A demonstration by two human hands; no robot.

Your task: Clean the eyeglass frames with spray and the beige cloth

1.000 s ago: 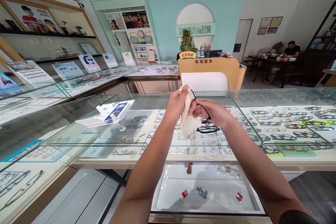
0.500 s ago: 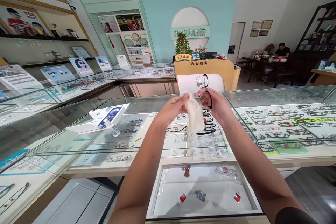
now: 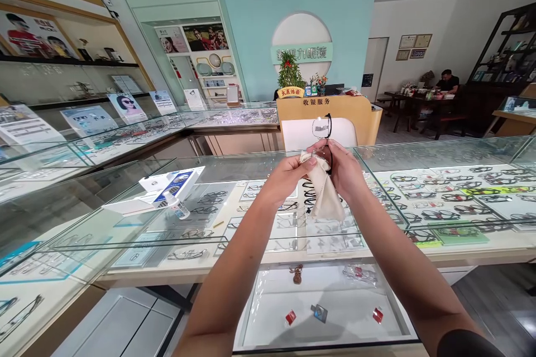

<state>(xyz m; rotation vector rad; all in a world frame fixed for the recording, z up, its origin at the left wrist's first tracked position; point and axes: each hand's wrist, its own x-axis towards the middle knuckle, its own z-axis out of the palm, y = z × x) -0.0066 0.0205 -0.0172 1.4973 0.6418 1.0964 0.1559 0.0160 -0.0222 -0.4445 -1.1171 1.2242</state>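
Note:
My left hand (image 3: 288, 178) is closed on a cream cleaning cloth (image 3: 329, 201), whose upper edge lies against the lower lens of a pair of eyeglasses (image 3: 321, 128). The loose end of the cloth hangs down between my hands. Gripped in my right hand (image 3: 345, 170), the dark-framed glasses are turned on end, one lens above the fingers and the other partly hidden by fingers and cloth. Both hands are held above the glass display counter (image 3: 255, 228), close together.
A small white bottle (image 3: 178, 206) and an opened white-and-blue box (image 3: 163, 192) stand on the counter at left. Rows of frames (image 3: 444, 215) lie under glass. Below, an open drawer (image 3: 301, 334) holds small packets. A person (image 3: 448, 83) sits far back right.
My left hand has moved right with the cloth, bringing it from beside the glasses onto the lower lens. The glasses have turned slightly in my right hand.

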